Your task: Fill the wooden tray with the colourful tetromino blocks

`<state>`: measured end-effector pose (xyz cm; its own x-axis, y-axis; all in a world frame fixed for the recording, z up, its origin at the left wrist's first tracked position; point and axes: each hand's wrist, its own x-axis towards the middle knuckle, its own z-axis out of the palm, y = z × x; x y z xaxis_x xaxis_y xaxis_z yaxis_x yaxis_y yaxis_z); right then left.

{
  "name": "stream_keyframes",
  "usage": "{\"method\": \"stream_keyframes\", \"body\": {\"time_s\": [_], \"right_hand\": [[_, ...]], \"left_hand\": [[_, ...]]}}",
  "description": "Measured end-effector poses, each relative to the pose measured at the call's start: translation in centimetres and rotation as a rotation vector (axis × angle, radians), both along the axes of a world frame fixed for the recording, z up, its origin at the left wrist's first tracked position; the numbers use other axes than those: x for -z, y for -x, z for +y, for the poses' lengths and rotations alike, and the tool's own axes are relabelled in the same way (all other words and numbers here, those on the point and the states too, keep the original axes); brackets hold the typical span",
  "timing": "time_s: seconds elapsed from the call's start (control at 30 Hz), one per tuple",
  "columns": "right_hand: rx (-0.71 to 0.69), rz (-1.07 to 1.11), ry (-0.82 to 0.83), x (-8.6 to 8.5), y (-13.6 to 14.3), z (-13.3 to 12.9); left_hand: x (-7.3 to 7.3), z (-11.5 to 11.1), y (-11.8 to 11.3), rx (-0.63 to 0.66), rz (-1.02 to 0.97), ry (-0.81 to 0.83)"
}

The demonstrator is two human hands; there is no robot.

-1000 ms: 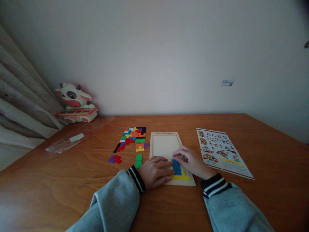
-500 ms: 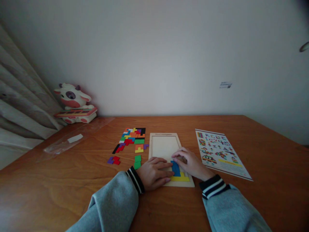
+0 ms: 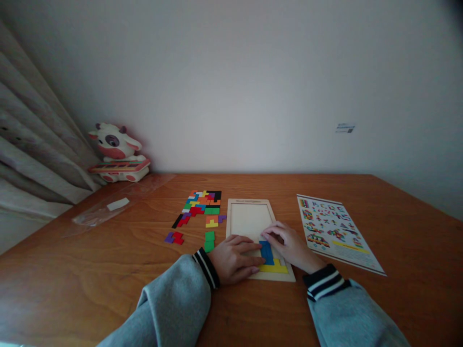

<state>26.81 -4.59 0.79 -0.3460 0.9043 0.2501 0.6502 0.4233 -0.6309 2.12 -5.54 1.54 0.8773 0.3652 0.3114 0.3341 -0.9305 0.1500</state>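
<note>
A wooden puzzle frame (image 3: 249,217) lies on the table in front of me. Blue pieces (image 3: 266,252) and yellow pieces (image 3: 275,268) sit in its lower right part. My left hand (image 3: 237,259) lies over the frame's lower left with its fingers spread, the fingertips at the left edge of the blue pieces. At the upper right of the blue, my right hand (image 3: 285,243) has thumb and fingers bent together; whether a piece is between them is hidden. Left of the frame lie many coloured pieces (image 3: 197,205), with green pieces (image 3: 209,241) nearest my left hand.
A printed pattern sheet (image 3: 338,231) lies to the right of the frame. Clear plastic wrapping (image 3: 90,218) with a white label is on the left. A cow toy with a keyboard (image 3: 121,154) stands at the back left, beside a curtain (image 3: 36,144).
The whole view has shifted slightly, so things appear a little farther right. Both hands keep nearly the same places on the frame.
</note>
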Motion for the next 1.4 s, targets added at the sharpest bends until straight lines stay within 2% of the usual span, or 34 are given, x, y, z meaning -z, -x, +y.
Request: {"method": "stream_keyframes", "body": {"time_s": [0.13, 0.3, 0.37, 0.47, 0.53, 0.6, 0.67, 0.73, 0.8, 0.97, 1.2, 1.3, 1.4], "right_hand": [[0.019, 0.0, -0.011, 0.6, -0.1, 0.2], [0.033, 0.023, 0.011, 0.9, -0.1, 0.2], [0.053, 0.03, 0.018, 0.9, 0.0, 0.2], [0.061, 0.029, 0.021, 0.8, 0.0, 0.1], [0.056, 0.032, 0.025, 0.7, 0.1, 0.1], [0.052, 0.036, 0.034, 0.6, 0.1, 0.1], [0.049, 0.032, 0.04, 0.6, 0.0, 0.1], [0.053, 0.029, 0.036, 0.6, 0.0, 0.1], [0.058, 0.037, 0.024, 0.7, 0.0, 0.1], [0.062, 0.064, 0.017, 0.9, -0.1, 0.1], [0.075, 0.104, 0.019, 1.0, -0.2, 0.1], [0.08, 0.108, 0.012, 0.9, -0.2, 0.1], [0.083, 0.109, 0.005, 0.9, -0.1, 0.0]], "left_hand": [[-0.1, -0.3, 0.0, -0.019, -0.036, -0.016], [-1.4, -0.5, 0.4, -0.094, -0.225, -0.065], [-1.8, 0.2, 1.5, -0.213, -0.316, -0.108], [-1.6, 2.5, 4.8, -0.542, -0.377, -0.161], [-0.8, 4.4, 7.5, -0.712, -0.296, -0.157], [0.3, 5.8, 10.0, -0.81, -0.202, -0.11], [1.2, 6.6, 11.6, -0.842, -0.116, -0.058], [1.7, 6.9, 12.2, -0.875, -0.063, -0.032], [1.8, 6.9, 12.1, -0.882, -0.05, -0.027], [1.7, 7.0, 11.9, -0.789, -0.093, -0.039], [2.1, 7.4, 12.5, -0.86, -0.068, -0.111], [2.2, 7.5, 12.8, -0.837, -0.028, -0.124], [2.4, 7.6, 12.9, -0.736, -0.046, -0.129]]}}
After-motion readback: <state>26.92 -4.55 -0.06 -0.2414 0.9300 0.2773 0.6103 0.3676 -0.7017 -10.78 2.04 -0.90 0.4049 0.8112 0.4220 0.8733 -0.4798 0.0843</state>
